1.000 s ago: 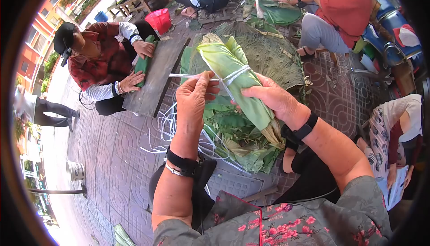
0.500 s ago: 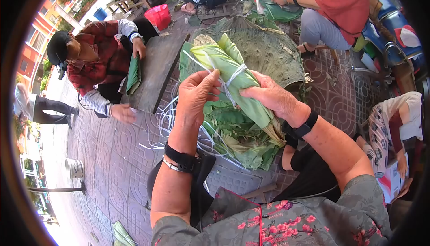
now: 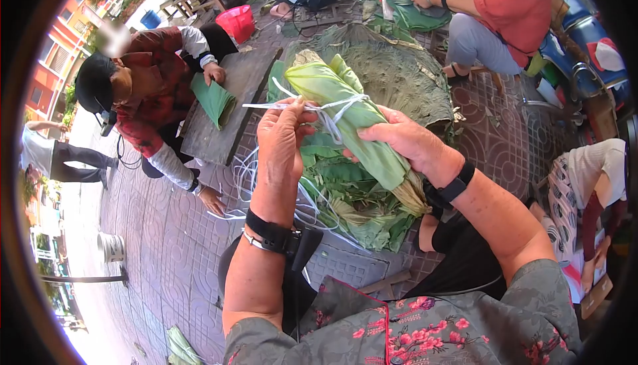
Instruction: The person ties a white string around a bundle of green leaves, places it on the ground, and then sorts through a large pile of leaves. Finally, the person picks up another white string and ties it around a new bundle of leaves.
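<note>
A long bundle of folded green leaves [image 3: 379, 152] is gripped by my right hand [image 3: 415, 140], thumb on top and fingers around its side. White string [image 3: 339, 107] runs round the bundle's middle and crosses in a loose tie at its left side. The string's ends are pinched between the thumb and fingers of my left hand [image 3: 284, 132], just left of the bundle. Below both hands lies a heap of leaves [image 3: 362, 205], partly hidden by the bundle.
Loose white strings [image 3: 246, 172] lie on the paving left of the leaves. Beyond is a large pile of dried leaves [image 3: 392, 66]. A co-worker at the left has a hand on a folded leaf [image 3: 214, 102] on a wooden board [image 3: 232, 112]. Another co-worker [image 3: 505, 13] sits at the upper right.
My left hand has drawn the string ends a little left and down, and the bundle has turned slightly. The left co-worker leans forward, one hand reaching down to the strings.
</note>
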Tool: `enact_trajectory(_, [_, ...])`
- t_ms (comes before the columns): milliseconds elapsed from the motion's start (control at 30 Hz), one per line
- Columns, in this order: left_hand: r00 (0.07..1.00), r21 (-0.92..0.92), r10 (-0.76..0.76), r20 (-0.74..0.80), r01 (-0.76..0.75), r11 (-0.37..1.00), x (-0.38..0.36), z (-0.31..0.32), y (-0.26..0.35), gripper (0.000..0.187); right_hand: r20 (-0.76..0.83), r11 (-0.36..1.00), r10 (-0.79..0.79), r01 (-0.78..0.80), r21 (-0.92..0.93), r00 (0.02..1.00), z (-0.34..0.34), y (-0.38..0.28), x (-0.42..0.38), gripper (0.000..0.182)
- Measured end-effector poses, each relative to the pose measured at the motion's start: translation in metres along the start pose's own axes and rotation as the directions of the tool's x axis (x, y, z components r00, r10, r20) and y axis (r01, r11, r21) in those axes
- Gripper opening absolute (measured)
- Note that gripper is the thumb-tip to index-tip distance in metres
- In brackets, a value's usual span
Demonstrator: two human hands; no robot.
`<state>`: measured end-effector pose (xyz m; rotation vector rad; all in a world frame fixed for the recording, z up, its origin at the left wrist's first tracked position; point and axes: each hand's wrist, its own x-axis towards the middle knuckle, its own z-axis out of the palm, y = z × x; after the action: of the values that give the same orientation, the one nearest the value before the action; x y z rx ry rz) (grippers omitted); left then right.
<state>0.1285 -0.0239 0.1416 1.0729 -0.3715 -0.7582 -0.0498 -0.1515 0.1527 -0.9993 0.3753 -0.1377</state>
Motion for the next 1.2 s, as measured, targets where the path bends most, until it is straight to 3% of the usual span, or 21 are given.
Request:
enact_trajectory(233, [0.999,-0.041,-0.023,-0.041,0.021,0.999,0.006,-0.008,0.003,0.013,0.033,0.998,0.035,-0.037,0.051,0.999,0.001,0.002,-0.001,0.043])
enact_trajectory(367, [0.999,0.192,0.039,-0.007,-0.037,0.981,0.004,-0.008,0.004,0.02,0.037,0.999,0.021,-0.022,0.035,0.999,-0.004,0.004,0.0,0.045])
enact_trajectory(567, [0.991,0.266,0.124,-0.055,-0.106,0.958,0.0,-0.005,0.013,0.024,0.055,0.999,0.032,-0.034,0.036,0.998,-0.01,0.002,0.0,0.047])
enact_trajectory(933, [0.965,0.185,0.192,-0.178,-0.159,0.97,0.011,-0.032,0.036,0.027,0.064,0.999,0.037,-0.037,0.008,0.997,-0.005,0.0,-0.007,0.05])
enact_trajectory(1200, [0.876,0.118,0.3,-0.377,-0.275,0.954,0.022,-0.078,0.07,0.025,0.048,0.999,0.054,-0.053,-0.009,0.997,-0.011,0.001,-0.01,0.051])
